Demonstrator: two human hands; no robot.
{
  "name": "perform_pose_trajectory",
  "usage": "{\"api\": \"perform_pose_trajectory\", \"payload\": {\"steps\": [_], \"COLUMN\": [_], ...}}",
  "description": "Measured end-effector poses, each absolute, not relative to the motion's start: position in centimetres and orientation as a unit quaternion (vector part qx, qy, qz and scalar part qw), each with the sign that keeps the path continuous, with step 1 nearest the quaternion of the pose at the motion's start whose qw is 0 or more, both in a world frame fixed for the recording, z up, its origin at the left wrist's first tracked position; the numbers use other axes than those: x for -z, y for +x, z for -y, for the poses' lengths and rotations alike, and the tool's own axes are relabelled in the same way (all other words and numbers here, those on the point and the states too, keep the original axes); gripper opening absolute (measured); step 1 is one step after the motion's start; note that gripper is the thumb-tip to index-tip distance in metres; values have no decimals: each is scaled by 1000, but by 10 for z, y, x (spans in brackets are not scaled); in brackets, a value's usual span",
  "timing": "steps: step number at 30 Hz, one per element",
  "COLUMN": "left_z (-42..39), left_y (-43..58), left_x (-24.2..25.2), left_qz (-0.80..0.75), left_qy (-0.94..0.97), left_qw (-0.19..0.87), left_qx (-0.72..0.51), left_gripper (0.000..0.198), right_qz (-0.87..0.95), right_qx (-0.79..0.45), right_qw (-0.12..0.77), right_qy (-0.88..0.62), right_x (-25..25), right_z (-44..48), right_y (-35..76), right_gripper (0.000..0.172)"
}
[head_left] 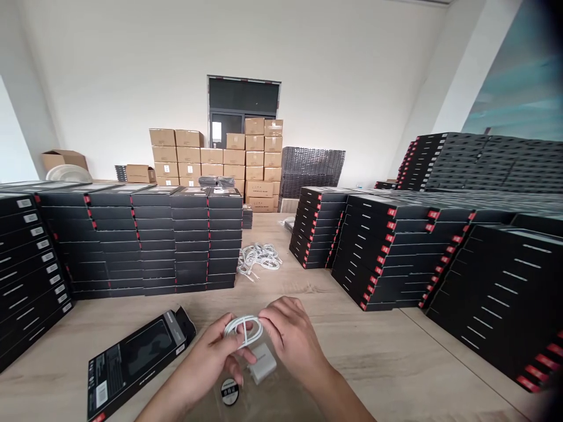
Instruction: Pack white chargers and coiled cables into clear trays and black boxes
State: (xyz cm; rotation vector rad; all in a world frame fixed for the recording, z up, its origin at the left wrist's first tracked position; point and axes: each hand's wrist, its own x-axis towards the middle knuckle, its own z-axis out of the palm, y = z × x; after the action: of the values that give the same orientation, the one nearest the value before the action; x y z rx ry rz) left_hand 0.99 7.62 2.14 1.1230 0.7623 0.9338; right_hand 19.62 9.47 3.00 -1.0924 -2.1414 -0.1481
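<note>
Between my hands, above the table, is a coiled white cable. My left hand grips the coil with thumb and fingers on its left side. My right hand pinches the coil's right edge with thumb and forefinger. Just below them a white charger block lies on the table, partly covered by my left fingers. A round black sticker or disc with white print lies beside it. To the left rests a black product box, its far end flap raised.
Stacks of black boxes stand at the left, and more stacks at the right, all on the wooden table. A tangle of white cables lies between them. Brown cartons are piled against the back wall.
</note>
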Motion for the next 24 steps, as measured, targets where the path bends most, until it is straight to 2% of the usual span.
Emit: {"api": "perform_pose_trajectory", "payload": {"steps": [5, 9, 11, 14, 17, 21, 24], "left_z": [-77, -82, -84, -83, -80, -76, -76], "left_y": [7, 4, 4, 5, 8, 11, 11], "left_x": [-19, -16, -14, -11, -10, -11, -8], "left_qz": [-353, -359, -376, -415, -428, -427, -429], "left_qy": [432, 478, 525, 600, 652, 664, 655], "left_qw": [721, 676, 632, 549, 498, 481, 481], "left_qx": [-410, -431, -429, -408, -380, -381, -395], "left_gripper": [44, 42, 43, 44, 38, 36, 34], "right_qz": [823, 836, 822, 771, 697, 608, 554], "right_qx": [75, 37, 1, -111, -242, -378, -471], "right_qw": [332, 307, 323, 386, 461, 531, 536], "right_qy": [-455, -453, -469, -494, -493, -453, -430], "right_x": [-33, -34, -34, -34, -32, -24, -19], "right_z": [-92, -89, -87, -84, -83, -86, -88], "right_y": [194, 194, 193, 190, 182, 171, 165], "right_gripper": [20, 15, 16, 18, 27, 32, 34]}}
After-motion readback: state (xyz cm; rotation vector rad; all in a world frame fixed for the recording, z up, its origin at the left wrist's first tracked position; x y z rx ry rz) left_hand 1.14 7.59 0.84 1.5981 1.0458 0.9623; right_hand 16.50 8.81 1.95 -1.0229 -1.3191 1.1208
